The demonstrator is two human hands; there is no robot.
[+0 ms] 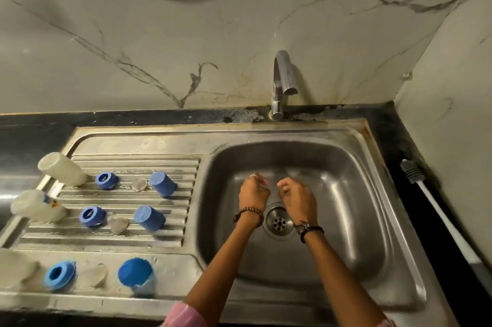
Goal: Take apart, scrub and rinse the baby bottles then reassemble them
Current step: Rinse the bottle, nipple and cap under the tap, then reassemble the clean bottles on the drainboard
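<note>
Over the sink [346,140] basin, left hand [254,193] and right hand [296,197], fingers loosely curled, grasping nothing.

Three cloudy bottles [62,169] on drainboard's left edge, blue collars [106,180], caps [162,184], seemingly clear teats [139,184] alongside

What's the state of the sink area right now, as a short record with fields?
left hand: over the steel sink basin, fingers loosely curled, holding nothing
right hand: beside it, the same
chrome tap: no water stream visible
ribbed steel drainboard: three translucent bottle bodies, three blue collar rings, three clear teats, three blue caps, all apart
white-handled bottle brush: on the black counter, right of the sink
</note>
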